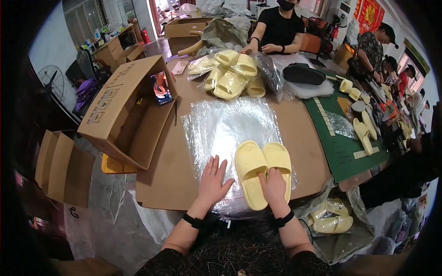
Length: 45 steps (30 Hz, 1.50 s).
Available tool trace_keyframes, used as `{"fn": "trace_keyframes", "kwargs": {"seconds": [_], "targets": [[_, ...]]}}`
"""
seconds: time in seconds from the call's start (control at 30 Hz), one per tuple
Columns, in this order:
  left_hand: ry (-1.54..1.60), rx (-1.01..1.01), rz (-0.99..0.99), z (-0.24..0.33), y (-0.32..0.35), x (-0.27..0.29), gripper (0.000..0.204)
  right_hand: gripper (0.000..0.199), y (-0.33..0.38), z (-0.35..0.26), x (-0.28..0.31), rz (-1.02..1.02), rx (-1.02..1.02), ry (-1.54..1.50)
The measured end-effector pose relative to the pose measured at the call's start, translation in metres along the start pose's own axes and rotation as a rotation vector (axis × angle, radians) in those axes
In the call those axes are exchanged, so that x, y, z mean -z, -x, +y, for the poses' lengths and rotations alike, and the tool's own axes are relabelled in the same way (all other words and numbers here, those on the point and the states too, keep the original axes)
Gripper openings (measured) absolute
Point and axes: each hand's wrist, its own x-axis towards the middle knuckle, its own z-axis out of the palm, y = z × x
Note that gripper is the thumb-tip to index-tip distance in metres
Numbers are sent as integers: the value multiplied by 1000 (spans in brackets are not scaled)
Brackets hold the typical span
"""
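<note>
On the brown table before me lies a stack of clear plastic bags (230,120). My left hand (212,183) rests on it with fingers stretched out, holding nothing. A pair of pale yellow slippers (251,161) sits side by side over the right part of the bags, toes away from me. My right hand (275,187) grips the pair where the two straps meet, its fingertips partly hidden by the slippers.
An open cardboard box (126,122) lies on its side at the left. Bagged yellow slippers (229,83) are heaped at the far side, near a co-worker (282,27). A green cutting mat (340,158) lies right; a sack (343,244) of bagged slippers stands below.
</note>
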Motion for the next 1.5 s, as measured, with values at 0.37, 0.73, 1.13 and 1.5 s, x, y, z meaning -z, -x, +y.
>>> {"fn": "trace_keyframes", "kwargs": {"seconds": [0.37,0.73,1.13,1.5], "targets": [[-7,-10,-62,13,1,21,73,35,26,55,32,102,-266,-95],[25,-331,-263,15,-4,17,53,19,80,82,84,296,-271,-591],[-64,-222,-307,30,0,9,76,17,89,59,99,140,-189,-410],[541,92,-136,21,-14,-2,36,13,89,51,94,233,-133,-408]]}}
